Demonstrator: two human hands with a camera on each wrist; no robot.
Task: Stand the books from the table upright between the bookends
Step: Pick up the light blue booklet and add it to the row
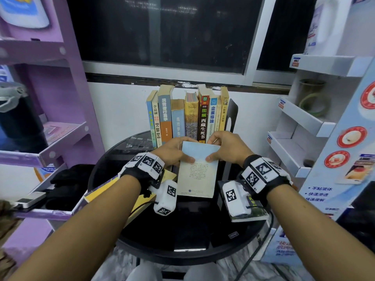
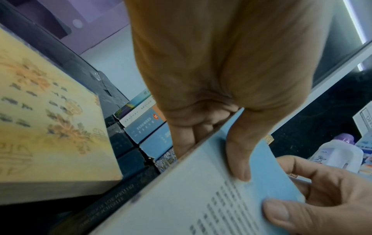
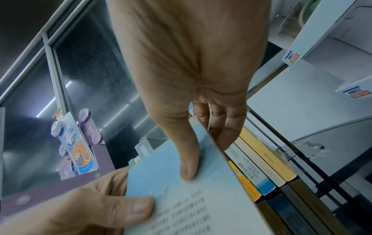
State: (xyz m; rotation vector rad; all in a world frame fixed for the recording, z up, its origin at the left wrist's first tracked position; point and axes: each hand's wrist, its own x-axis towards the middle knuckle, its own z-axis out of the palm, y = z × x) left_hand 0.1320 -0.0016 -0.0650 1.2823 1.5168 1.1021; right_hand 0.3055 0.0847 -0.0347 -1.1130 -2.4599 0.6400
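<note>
A pale blue and cream book (image 1: pixel 197 171) (image 2: pixel 211 198) (image 3: pixel 185 190) is held over the round black table (image 1: pixel 182 246), back cover up. My left hand (image 1: pixel 174 152) (image 2: pixel 213 143) grips its far left corner, thumb on the cover and fingers beneath. My right hand (image 1: pixel 222 148) (image 3: pixel 203 152) grips the far right corner the same way. Just behind stands a row of several upright books (image 1: pixel 186 116), with a black bookend (image 1: pixel 231 116) at its right end. A yellow book (image 1: pixel 142 191) (image 2: pixel 50 127) lies flat at the left, a dark book (image 1: pixel 249 207) at the right.
A purple shelf unit (image 1: pixel 50 118) stands left of the table, a white display rack (image 1: pixel 304 126) to the right. A window (image 1: pixel 166 33) fills the wall behind the row. A cable (image 1: pixel 261 248) hangs off the table's right edge.
</note>
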